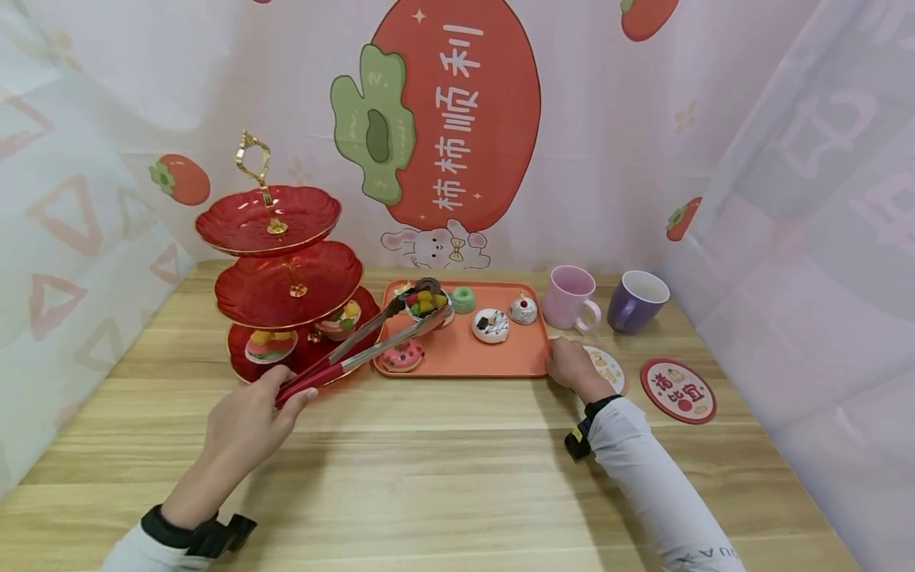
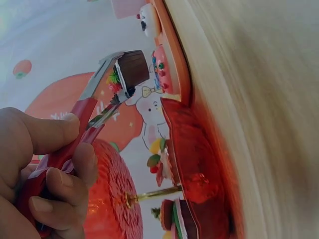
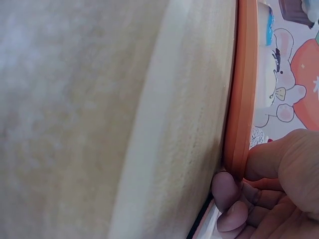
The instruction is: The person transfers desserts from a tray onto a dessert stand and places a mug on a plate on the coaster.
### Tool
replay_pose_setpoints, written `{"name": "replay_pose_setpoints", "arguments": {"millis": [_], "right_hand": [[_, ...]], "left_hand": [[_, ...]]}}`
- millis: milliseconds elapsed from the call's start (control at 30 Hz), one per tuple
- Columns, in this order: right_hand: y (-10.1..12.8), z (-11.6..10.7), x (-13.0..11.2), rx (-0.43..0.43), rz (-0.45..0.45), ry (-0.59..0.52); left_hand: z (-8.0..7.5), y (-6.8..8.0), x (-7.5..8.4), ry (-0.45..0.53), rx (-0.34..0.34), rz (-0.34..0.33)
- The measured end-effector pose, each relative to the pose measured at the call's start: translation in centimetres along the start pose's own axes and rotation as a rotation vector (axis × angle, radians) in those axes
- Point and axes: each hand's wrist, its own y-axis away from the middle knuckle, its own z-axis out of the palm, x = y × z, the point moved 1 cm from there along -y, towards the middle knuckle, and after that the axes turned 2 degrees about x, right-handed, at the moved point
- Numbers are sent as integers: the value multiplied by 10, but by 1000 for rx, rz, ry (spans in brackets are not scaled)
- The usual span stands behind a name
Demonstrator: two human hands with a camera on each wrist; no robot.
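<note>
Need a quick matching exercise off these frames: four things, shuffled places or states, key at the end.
Things
1. tongs
2. pink mug
3. pink donut
4. right hand

Places or states
A. in the near left corner of the orange tray
B. gripping the tray's right end
C. beside the purple mug
D. in the left hand, holding a cupcake

Pairs: 1-D, 2-C, 3-A, 4-B

Red-handled metal tongs (image 1: pixel 350 363) grip a fruit-topped, brown-sided cupcake (image 1: pixel 426 303) above left end of orange tray (image 1: pixel 465 352). Tray sits flat on desk (image 1: pixel 429 477).
</note>
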Motion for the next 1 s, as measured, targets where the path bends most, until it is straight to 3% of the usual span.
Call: {"name": "replay_pose_setpoints", "arguments": {"millis": [500, 1000], "right_hand": [[0, 1, 1, 16, -10, -12], [-1, 0, 1, -21, 20, -2]], "left_hand": [[-16, 18, -13, -48, 59, 13], [-40, 38, -25, -49, 19, -90]]}}
